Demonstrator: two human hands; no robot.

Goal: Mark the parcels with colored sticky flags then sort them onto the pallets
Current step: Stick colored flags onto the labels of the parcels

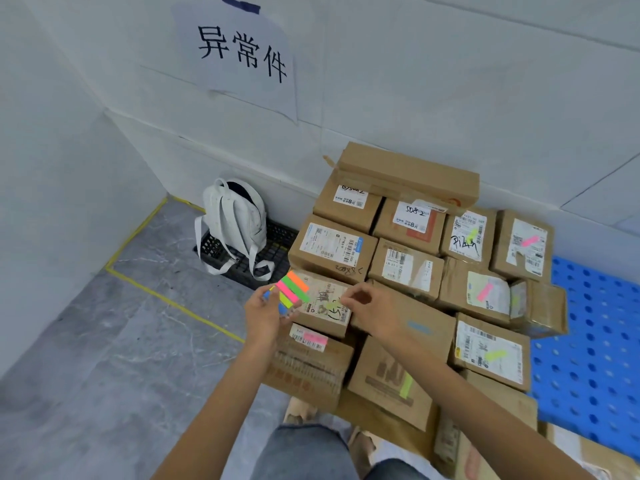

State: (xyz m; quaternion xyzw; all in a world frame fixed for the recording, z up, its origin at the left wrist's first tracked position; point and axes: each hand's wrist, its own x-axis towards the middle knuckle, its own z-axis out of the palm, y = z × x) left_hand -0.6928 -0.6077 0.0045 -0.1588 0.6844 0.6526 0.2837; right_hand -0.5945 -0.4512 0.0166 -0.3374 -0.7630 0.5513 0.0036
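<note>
My left hand holds a pad of sticky flags with orange, green, pink, yellow and blue strips fanned out. My right hand hovers just right of it, fingers curled over a small printed parcel that bears a yellow-green flag. Whether the fingers pinch a flag is unclear. Several cardboard parcels lie packed together beyond and beside my hands. Some carry pink or yellow flags, such as the pink one on the box below my left hand.
A blue plastic pallet lies to the right under the parcels. A white backpack sits on a black crate against the wall. Yellow tape marks the grey floor at left. A paper sign hangs on the wall.
</note>
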